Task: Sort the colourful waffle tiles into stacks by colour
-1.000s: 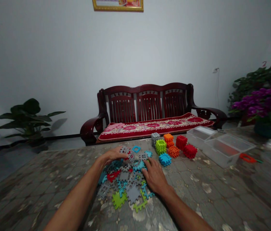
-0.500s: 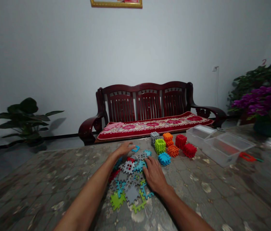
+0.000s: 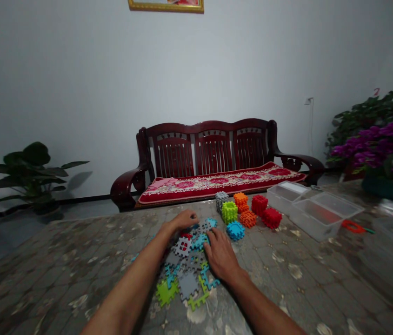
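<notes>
A heap of notched flat plastic puzzle pieces in grey, blue, green and red lies on the table between my forearms. My left hand (image 3: 183,218) is at the heap's far end, fingers curled down. What they close on, if anything, is hidden. My right hand (image 3: 221,253) rests palm down along the heap's right side, fingers stretched over blue pieces (image 3: 201,241). Nearer me are a plain grey piece (image 3: 188,285), a solid green piece (image 3: 167,292) and a green frame piece (image 3: 199,298). A light grey window piece (image 3: 183,246) lies on top.
Assembled cubes stand beyond my right hand: grey (image 3: 222,201), green (image 3: 229,212), blue (image 3: 235,230), two orange (image 3: 248,218) and two red (image 3: 271,217). A clear plastic box (image 3: 316,228) and an orange-handled tool (image 3: 353,226) lie farther right. A wooden bench (image 3: 213,153) stands behind the table.
My left hand has curled its fingers over the spot where a blue ring-shaped piece showed. A bit of blue now shows left of my left forearm. My right hand stays at the heap.
</notes>
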